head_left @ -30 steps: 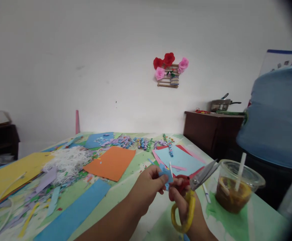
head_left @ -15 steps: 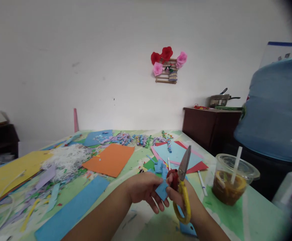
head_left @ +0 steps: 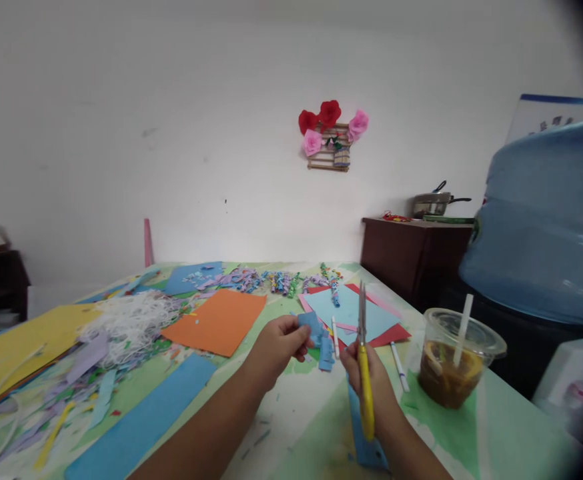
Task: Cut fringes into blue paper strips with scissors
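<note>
My left hand pinches a small piece of blue paper at the far side of the table's middle. Beside and partly below that piece lie more small blue paper pieces, near the fingertips. My right hand is closed around scissors with a yellow handle, their blades pointing up and away from me. The blades look almost together, with a narrow gap at the tips. Under the right hand and wrist lies a blue paper strip, partly hidden.
A lidded drink cup with a straw stands at the right, near a marker. Orange paper, a long blue strip, yellow paper and white shredded paper cover the left. Coloured sheets lie behind my hands.
My hands have moved apart. The left carried the blue piece forward to the other blue pieces, while the right turned the scissors more upright. The view has shifted slightly.
</note>
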Demonstrator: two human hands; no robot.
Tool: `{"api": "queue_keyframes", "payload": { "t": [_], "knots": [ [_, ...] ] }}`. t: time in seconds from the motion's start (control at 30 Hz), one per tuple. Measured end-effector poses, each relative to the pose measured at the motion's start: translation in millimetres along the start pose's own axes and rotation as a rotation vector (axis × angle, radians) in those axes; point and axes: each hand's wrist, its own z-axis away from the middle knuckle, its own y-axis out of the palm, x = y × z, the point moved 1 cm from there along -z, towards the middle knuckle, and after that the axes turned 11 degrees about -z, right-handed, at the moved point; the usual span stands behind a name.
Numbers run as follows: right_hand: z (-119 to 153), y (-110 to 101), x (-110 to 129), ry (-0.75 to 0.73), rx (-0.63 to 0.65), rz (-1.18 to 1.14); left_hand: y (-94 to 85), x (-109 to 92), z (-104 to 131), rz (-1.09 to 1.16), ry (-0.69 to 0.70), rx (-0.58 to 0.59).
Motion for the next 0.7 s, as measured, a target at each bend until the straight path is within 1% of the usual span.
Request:
{"api": "queue_keyframes", "payload": {
  "t": [0.1,0.23,0.33,0.5,0.6,0.7],
  "knots": [
    [8,9,3,-0.064,0.078,0.036,-2.6,-5,2,0.089,0.051,-0.068],
    [19,22,4,-0.131,0.168,0.049,-3.0,-8,4,0.191,0.078,-0.047],
    [21,24,2,-0.151,0.186,0.063,-4.7,-10,5,0.253,0.076,-0.054],
    [21,22,2,-0.157,0.194,0.088,-10.6,-13,5,0.273,0.073,-0.163],
    [24,24,6,-0.208,0.236,0.065,-8.8,-15,6,0.24,0.063,-0.145],
    [27,30,7,-0.258,0.226,0.011,-3.2,-16,7,0.207,0.067,-0.112]
  ]
}}
